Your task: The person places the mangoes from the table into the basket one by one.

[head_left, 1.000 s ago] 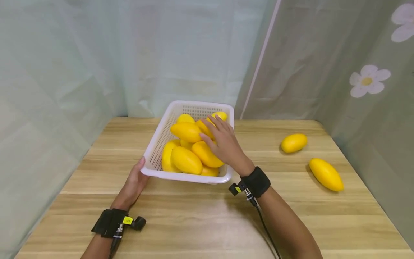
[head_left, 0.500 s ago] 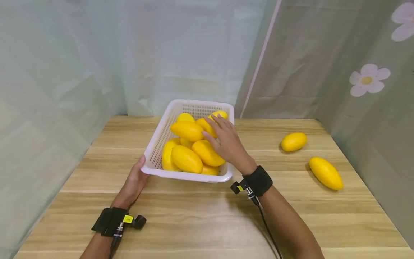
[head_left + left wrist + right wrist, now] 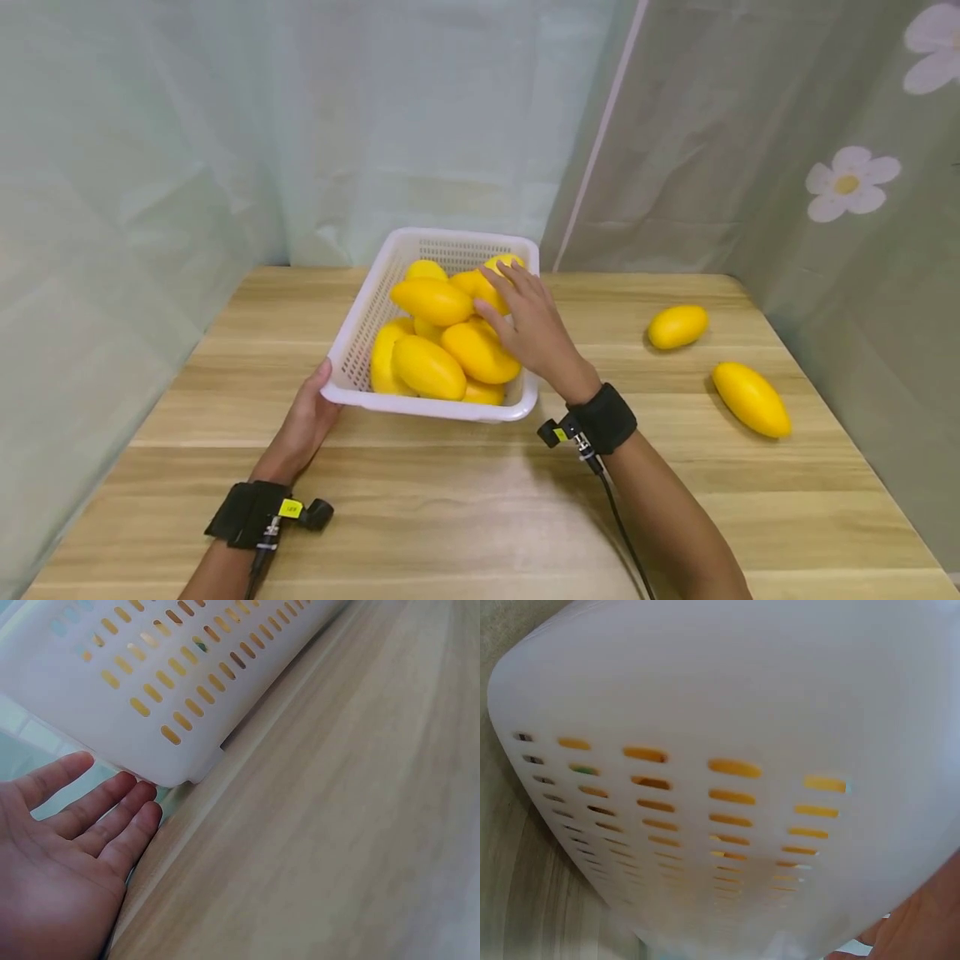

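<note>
A white plastic basket (image 3: pixel 420 406) with slotted walls stands on the table, holding a heap of several yellow mangoes (image 3: pixel 427 367). At its near left corner is my left hand (image 3: pixel 302 421), thumb by the rim; the left wrist view shows the fingers (image 3: pixel 124 840) extended, with their tips right at the basket's corner. Over the right side of the heap, my right hand (image 3: pixel 534 329) has its fingers loosely spread and overlaps the mangoes beneath. In the right wrist view the basket wall (image 3: pixel 705 690) covers most of the picture, and only part of that hand (image 3: pixel 922 922) shows.
To the right of the basket, two loose mangoes lie on the wooden table, one farther back (image 3: pixel 678 327) and one nearer (image 3: pixel 751 400). Pale curtains (image 3: pixel 450 125) hang along the back and sides. A black cable (image 3: pixel 618 525) trails from the right wrist's camera.
My right hand has shifted slightly right over the heap, its fingers drawing back from the middle mangoes. The left hand keeps its place at the basket corner. The basket stays put.
</note>
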